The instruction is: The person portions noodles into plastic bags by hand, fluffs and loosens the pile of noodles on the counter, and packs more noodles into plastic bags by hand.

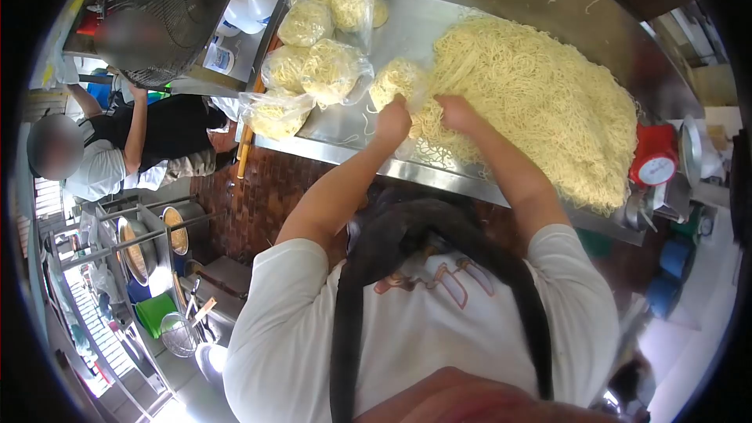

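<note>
A metal counter (313, 129) carries a large heap of pale yellow noodles (540, 102). My left hand (394, 119) is closed on the near edge of a clear plastic bag of noodles (396, 82), which rests on the counter left of the heap. Just to the right, my right hand (458, 113) is closed at the heap's left edge, beside the bag. What its fingers hold, if anything, is hidden. Loose noodles (429, 127) lie between and below the two hands.
Several filled bags of noodles (333, 70) sit at the counter's left end. A red scale (655, 155) stands at the right. At the left are another person (102, 157), a large fan (157, 8) and a metal rack (102, 227) with pots and a strainer (178, 334).
</note>
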The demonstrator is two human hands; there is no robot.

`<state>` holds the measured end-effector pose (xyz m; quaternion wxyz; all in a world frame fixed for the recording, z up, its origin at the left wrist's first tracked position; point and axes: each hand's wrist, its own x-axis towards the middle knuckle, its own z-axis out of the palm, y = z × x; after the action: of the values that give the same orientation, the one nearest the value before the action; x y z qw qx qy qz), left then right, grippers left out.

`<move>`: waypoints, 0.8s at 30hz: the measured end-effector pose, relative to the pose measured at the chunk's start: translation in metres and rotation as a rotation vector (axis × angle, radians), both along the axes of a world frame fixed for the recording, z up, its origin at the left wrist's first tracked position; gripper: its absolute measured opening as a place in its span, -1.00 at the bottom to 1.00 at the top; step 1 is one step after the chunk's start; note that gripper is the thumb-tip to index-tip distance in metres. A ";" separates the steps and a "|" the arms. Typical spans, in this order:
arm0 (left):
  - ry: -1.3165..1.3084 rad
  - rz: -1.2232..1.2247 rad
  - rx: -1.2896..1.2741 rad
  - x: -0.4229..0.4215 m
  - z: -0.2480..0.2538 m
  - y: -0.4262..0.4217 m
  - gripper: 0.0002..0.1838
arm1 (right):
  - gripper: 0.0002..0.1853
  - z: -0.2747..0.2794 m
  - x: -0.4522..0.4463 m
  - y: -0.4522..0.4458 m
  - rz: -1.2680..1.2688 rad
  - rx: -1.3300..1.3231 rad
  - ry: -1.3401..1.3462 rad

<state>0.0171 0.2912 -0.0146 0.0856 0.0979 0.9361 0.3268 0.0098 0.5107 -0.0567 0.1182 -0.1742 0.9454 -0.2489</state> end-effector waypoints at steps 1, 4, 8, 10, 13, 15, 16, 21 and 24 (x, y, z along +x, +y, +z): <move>-0.008 0.037 0.062 -0.002 0.011 -0.002 -0.80 | -0.48 0.004 0.000 0.000 -0.001 -0.103 -0.070; 0.136 -0.066 0.297 0.009 0.051 0.017 -0.85 | -0.51 0.040 0.000 -0.016 -0.099 -0.379 -0.056; 0.199 -0.243 0.497 0.021 0.104 0.051 -0.83 | -0.61 0.049 -0.003 -0.036 -0.379 -0.622 -0.217; 0.096 -0.188 0.508 0.007 0.084 0.054 -0.82 | -0.61 0.060 -0.002 -0.039 -0.484 -0.638 -0.347; 0.059 -0.061 0.419 -0.040 0.062 0.038 -0.79 | -0.58 0.078 0.002 -0.034 -0.450 -0.566 -0.449; -0.219 0.141 0.384 -0.065 0.073 0.022 -0.78 | -0.50 0.083 0.009 -0.017 -0.159 -0.384 -0.385; -0.169 0.046 0.390 -0.065 0.069 0.023 -0.79 | -0.44 0.059 0.010 -0.010 -0.013 -0.491 -0.226; 0.001 -0.380 0.085 -0.001 0.108 0.063 -0.75 | -0.35 0.010 0.000 -0.011 -0.448 -0.801 -0.306; -0.009 -0.572 0.259 0.016 0.068 0.080 -0.78 | -0.42 0.011 -0.014 -0.014 -0.529 -0.844 -0.376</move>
<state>0.0335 0.3716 0.0531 0.1652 0.3656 0.8208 0.4065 -0.0045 0.4963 -0.0462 0.1382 0.0854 0.7372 -0.6558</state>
